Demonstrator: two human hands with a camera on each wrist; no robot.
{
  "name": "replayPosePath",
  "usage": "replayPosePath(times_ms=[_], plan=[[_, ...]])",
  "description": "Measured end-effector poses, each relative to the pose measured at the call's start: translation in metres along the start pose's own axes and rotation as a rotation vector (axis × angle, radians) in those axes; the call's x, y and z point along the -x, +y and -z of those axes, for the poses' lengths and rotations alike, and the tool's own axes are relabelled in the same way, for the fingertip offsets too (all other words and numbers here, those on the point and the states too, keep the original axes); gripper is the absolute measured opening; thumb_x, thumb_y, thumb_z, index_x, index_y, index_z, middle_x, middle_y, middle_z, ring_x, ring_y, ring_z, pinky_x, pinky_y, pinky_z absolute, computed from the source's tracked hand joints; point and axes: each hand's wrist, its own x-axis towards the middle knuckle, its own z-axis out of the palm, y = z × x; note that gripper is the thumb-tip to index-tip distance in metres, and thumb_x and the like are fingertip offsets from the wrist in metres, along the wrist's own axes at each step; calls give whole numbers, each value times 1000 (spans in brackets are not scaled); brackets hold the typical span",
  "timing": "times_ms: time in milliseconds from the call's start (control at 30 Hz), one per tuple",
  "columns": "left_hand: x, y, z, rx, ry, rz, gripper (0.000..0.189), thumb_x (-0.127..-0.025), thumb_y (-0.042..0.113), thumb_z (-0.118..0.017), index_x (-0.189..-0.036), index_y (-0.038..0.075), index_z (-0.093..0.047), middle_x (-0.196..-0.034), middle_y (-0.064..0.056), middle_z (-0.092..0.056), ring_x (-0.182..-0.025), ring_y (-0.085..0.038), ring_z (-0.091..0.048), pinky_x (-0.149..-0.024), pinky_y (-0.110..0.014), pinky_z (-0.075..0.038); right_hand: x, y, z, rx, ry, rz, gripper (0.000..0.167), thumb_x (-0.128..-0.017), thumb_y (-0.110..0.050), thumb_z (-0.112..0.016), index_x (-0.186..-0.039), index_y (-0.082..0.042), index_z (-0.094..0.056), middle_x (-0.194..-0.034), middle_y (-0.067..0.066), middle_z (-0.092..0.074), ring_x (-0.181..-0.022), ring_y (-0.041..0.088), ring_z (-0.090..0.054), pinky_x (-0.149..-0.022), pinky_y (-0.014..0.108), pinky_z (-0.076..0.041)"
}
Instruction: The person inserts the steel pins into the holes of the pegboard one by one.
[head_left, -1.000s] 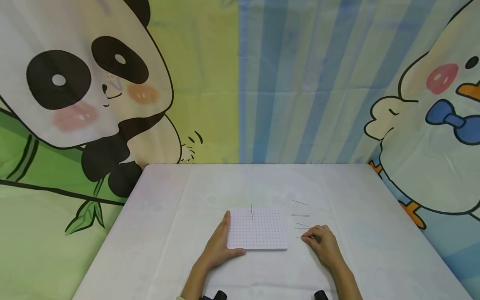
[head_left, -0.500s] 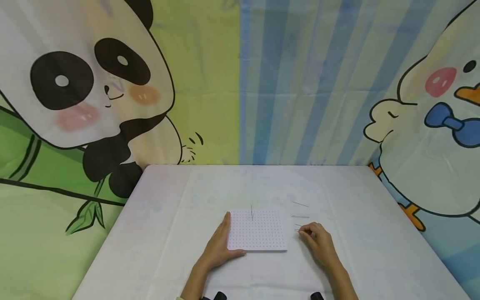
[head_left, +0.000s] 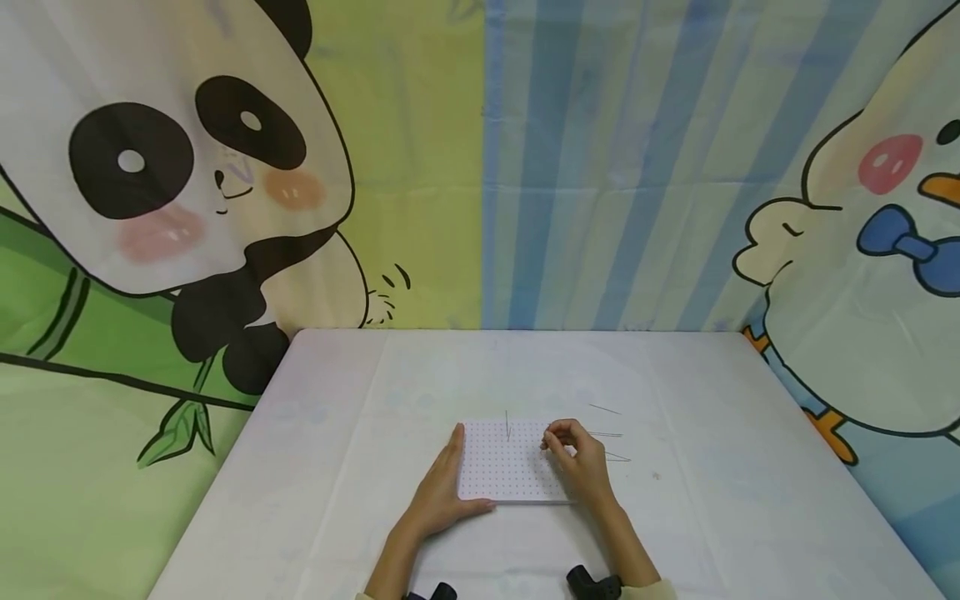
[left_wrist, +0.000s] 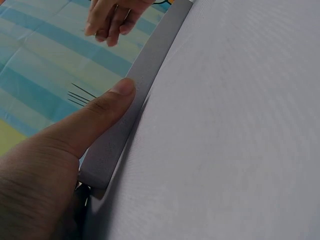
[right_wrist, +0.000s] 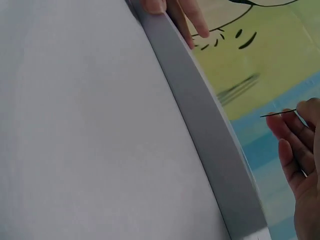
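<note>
I see the right hand (head_left: 579,458) over the white pegboard (head_left: 495,467), a needle (right_wrist: 278,113) pinched in its fingertips.

From my feed, the pegboard lies about midway between the left and right edges of the table (head_left: 390,383), well apart from its far edge. The left hand (head_left: 435,492) holds the board's near left corner, fingers along the left edge, thumb spread apart against the front edge. Upright needles (head_left: 507,425) stand near the board's far edge; loose needles (head_left: 604,409) lie beyond its right edge. I can't tell whether the pinched tip touches the board.
</note>
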Motion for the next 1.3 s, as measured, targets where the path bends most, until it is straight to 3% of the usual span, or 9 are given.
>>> replayPosePath(times_ms=[167,367,767,1300], plan=[[0,-2,0,-3,-2,-18,128,-60,65,-72,-148,7,1,-154,-11,-7,-138,-27,-15,-108,-44,-20,-3,6,-30,-18,12,14,17,-78,3,-70,-86,-8,-61,-75,-4,-66,-66,8,-63,-62,21,-51],[-1,-4,-1,-4,-11,-18,129,-60,67,-71,-148,8,1,-154,-8,-5,-138,-26,-15,-108,-43,-21,-5,5,-47,-7,16,31,14,-79,-1,-70,-86,-10,-62,-77,-7,-65,-67,7,-61,-60,24,-51],[0,-4,0,9,-12,-22,128,-61,66,-71,-148,8,2,-154,-10,-6,-138,-26,-15,-108,-44,-22,-3,11,-56,84,-43,57,14,-78,-2,-70,-85,-13,-62,-76,-6,-65,-66,3,-59,-60,21,-50],[0,-4,0,16,-12,-24,128,-61,66,-71,-148,8,2,-153,-9,-6,-137,-27,-16,-108,-45,-22,-4,9,-56,117,-44,53,15,-76,-2,-71,-81,-13,-63,-72,-10,-63,-64,3,-56,-58,20,-49]])
